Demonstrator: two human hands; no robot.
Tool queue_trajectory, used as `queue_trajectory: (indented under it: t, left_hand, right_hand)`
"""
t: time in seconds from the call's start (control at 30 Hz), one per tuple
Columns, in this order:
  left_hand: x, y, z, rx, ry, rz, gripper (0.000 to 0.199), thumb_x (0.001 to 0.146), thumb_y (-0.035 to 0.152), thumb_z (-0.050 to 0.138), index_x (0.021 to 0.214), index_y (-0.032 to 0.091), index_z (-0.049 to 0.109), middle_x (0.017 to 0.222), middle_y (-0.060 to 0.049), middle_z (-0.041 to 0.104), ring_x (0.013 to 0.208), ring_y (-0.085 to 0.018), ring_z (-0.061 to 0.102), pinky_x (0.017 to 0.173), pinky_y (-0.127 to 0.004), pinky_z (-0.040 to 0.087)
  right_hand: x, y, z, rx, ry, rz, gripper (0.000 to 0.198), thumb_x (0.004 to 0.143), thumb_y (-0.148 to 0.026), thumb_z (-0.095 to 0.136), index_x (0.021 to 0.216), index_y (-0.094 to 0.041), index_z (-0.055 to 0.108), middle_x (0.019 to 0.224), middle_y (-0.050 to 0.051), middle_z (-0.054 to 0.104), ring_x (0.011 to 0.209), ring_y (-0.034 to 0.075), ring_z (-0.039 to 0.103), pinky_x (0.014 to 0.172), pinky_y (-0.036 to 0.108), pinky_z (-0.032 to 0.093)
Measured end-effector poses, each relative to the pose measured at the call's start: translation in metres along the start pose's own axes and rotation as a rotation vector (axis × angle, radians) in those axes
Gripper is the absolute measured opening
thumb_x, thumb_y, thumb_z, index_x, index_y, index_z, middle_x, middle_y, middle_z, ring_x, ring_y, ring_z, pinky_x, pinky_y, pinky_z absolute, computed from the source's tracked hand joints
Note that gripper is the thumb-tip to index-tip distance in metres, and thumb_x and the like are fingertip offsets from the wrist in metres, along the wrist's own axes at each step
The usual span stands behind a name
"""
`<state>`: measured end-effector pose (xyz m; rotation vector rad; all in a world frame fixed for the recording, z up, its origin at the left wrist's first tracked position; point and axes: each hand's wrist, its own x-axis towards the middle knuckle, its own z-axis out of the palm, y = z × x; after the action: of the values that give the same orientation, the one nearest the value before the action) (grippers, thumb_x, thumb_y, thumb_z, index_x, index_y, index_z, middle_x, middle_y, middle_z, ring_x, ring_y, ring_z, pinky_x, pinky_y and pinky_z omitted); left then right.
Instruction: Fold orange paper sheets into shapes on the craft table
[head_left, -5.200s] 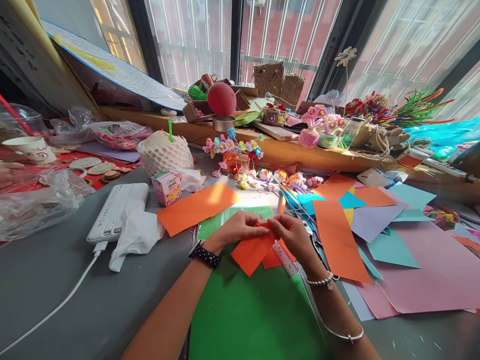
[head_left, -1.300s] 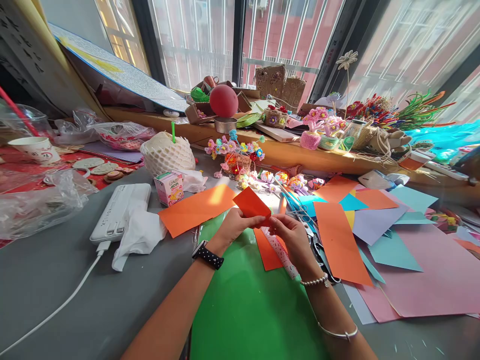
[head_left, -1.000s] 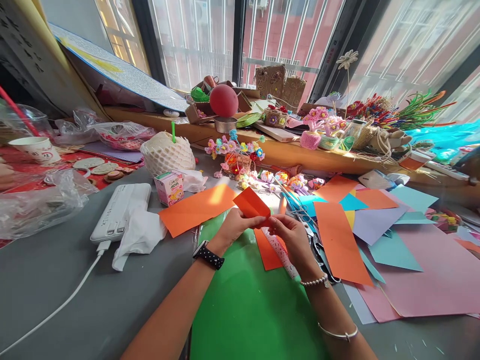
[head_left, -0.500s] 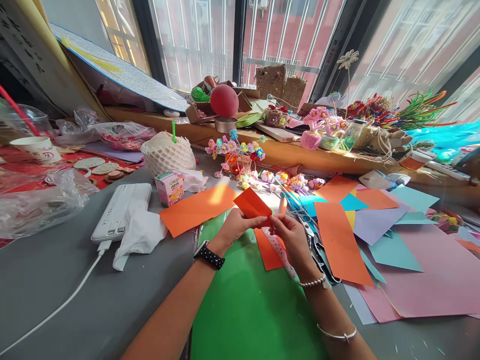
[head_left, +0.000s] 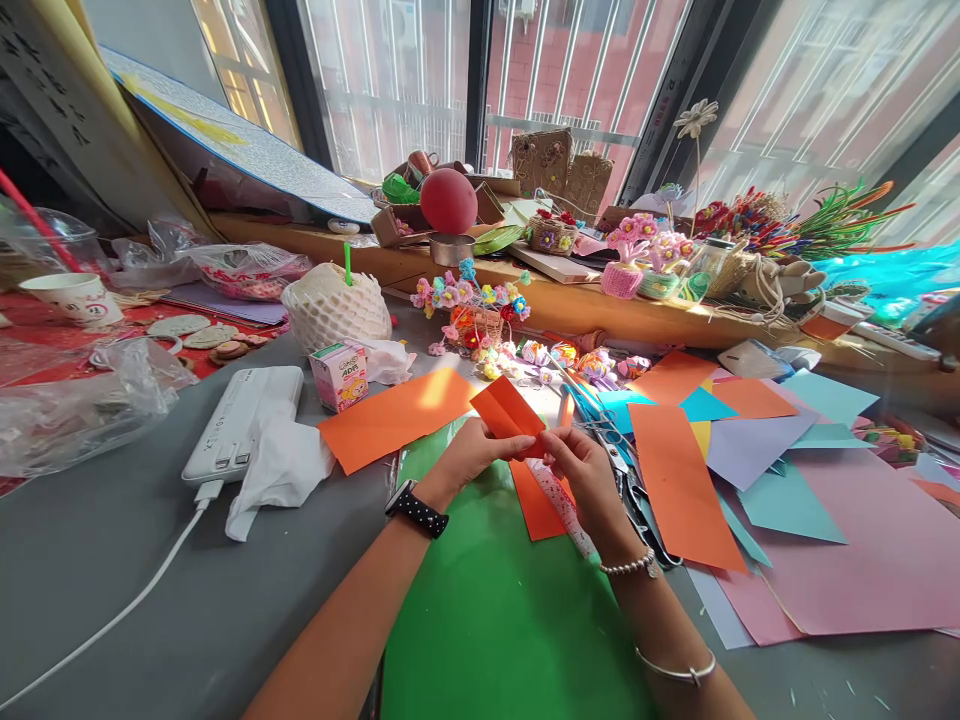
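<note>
Between my two hands, above the green mat, is a small piece of orange paper with a crease along it. My left hand grips its lower left side, thumb on top. At its right corner, my right hand pinches the paper between thumb and fingers. Beneath the hands lie another orange paper strip and a ruler with a floral print, partly covered by my right hand. Black-handled scissors rest just right of that hand.
Orange sheets and a large pink sheet lie at right among blue and lilac pieces. Leftward are a longer orange strip, a small pink carton, a white power bank with a cable, and a netted coconut.
The orange paper has tilted slightly and its crease shows more plainly. Both hands keep hold of it in nearly the same place.
</note>
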<state>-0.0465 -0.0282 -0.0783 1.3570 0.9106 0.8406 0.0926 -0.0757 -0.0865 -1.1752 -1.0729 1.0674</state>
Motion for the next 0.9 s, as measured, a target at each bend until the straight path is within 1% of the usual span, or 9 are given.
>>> queue_trajectory:
  t: [0.1, 0.2, 0.3, 0.37, 0.47, 0.6, 0.67, 0.8, 0.9]
  left_hand:
    - [0.0012, -0.0024, 0.0002, 0.012, -0.017, 0.008, 0.027, 0.055, 0.037, 0.069, 0.055, 0.012, 0.058, 0.058, -0.001, 0.059, 0.059, -0.013, 0.055, 0.056, -0.023, 0.043]
    - [0.0004, -0.0011, 0.0005, -0.007, -0.025, 0.0, 0.026, 0.056, 0.036, 0.069, 0.055, 0.012, 0.058, 0.06, -0.002, 0.061, 0.062, -0.015, 0.058, 0.059, -0.025, 0.044]
    - [-0.0014, 0.0018, 0.0008, -0.024, -0.011, -0.015, 0.024, 0.056, 0.034, 0.07, 0.062, 0.012, 0.061, 0.064, -0.002, 0.063, 0.065, -0.016, 0.059, 0.06, -0.025, 0.046]
    - [-0.0021, 0.0031, 0.0008, -0.036, -0.001, -0.036, 0.024, 0.055, 0.032, 0.071, 0.067, 0.012, 0.063, 0.067, -0.003, 0.064, 0.067, -0.016, 0.06, 0.062, -0.025, 0.047]
    - [-0.0024, 0.0033, 0.0008, -0.081, -0.007, -0.055, 0.026, 0.053, 0.03, 0.072, 0.07, 0.013, 0.063, 0.068, -0.003, 0.065, 0.067, -0.016, 0.061, 0.062, -0.026, 0.048]
    - [-0.0026, 0.003, 0.0012, -0.108, -0.014, -0.037, 0.025, 0.052, 0.03, 0.073, 0.068, 0.015, 0.062, 0.066, 0.0, 0.064, 0.063, -0.015, 0.059, 0.06, -0.026, 0.047]
    - [-0.003, 0.0028, 0.0016, -0.091, -0.03, -0.03, 0.024, 0.053, 0.03, 0.073, 0.067, 0.015, 0.062, 0.065, 0.0, 0.064, 0.063, -0.014, 0.059, 0.061, -0.026, 0.046]
    - [-0.0038, 0.0025, 0.0026, -0.064, -0.095, -0.024, 0.024, 0.055, 0.029, 0.071, 0.071, 0.014, 0.063, 0.069, -0.002, 0.064, 0.067, -0.015, 0.058, 0.064, -0.027, 0.045]
    - [-0.004, 0.0035, 0.003, -0.07, -0.088, -0.036, 0.023, 0.054, 0.027, 0.072, 0.071, 0.013, 0.063, 0.071, -0.002, 0.064, 0.068, -0.015, 0.058, 0.065, -0.026, 0.045]
  right_hand:
    - [-0.0002, 0.0033, 0.0019, 0.011, 0.018, 0.006, 0.019, 0.07, -0.035, 0.058, 0.061, -0.019, 0.054, 0.054, -0.005, 0.048, 0.049, 0.008, 0.042, 0.048, 0.021, 0.032]
    - [0.0016, 0.0059, 0.0007, -0.03, -0.013, 0.005, 0.018, 0.07, -0.036, 0.058, 0.064, -0.019, 0.055, 0.056, -0.005, 0.05, 0.05, 0.009, 0.043, 0.048, 0.021, 0.032]
    - [0.0038, 0.0074, -0.0022, -0.088, -0.029, -0.02, 0.017, 0.07, -0.036, 0.058, 0.072, -0.019, 0.058, 0.063, -0.003, 0.054, 0.056, 0.01, 0.047, 0.05, 0.022, 0.033]
    - [0.0044, 0.0079, -0.0036, -0.115, -0.028, -0.036, 0.018, 0.071, -0.037, 0.058, 0.074, -0.019, 0.059, 0.066, -0.001, 0.056, 0.059, 0.011, 0.049, 0.052, 0.022, 0.035]
    - [0.0036, 0.0071, -0.004, -0.154, -0.025, -0.049, 0.019, 0.072, -0.038, 0.056, 0.071, -0.019, 0.058, 0.066, 0.0, 0.056, 0.06, 0.012, 0.051, 0.055, 0.024, 0.037]
    - [0.0007, 0.0033, -0.0023, -0.212, -0.026, -0.09, 0.021, 0.075, -0.038, 0.052, 0.067, -0.02, 0.055, 0.064, 0.0, 0.056, 0.063, 0.014, 0.052, 0.059, 0.025, 0.039]
    - [-0.0004, 0.0019, -0.0011, -0.231, -0.011, -0.116, 0.022, 0.077, -0.039, 0.049, 0.066, -0.02, 0.053, 0.063, 0.0, 0.054, 0.061, 0.014, 0.051, 0.057, 0.024, 0.038]
    - [-0.001, 0.0018, 0.0014, -0.252, 0.022, -0.134, 0.026, 0.078, -0.04, 0.046, 0.06, -0.02, 0.048, 0.057, -0.002, 0.047, 0.053, 0.012, 0.043, 0.049, 0.023, 0.033]
    - [-0.0001, 0.003, 0.0015, -0.288, 0.042, -0.147, 0.032, 0.078, -0.043, 0.044, 0.056, -0.021, 0.043, 0.053, -0.004, 0.043, 0.049, 0.011, 0.039, 0.047, 0.023, 0.03]
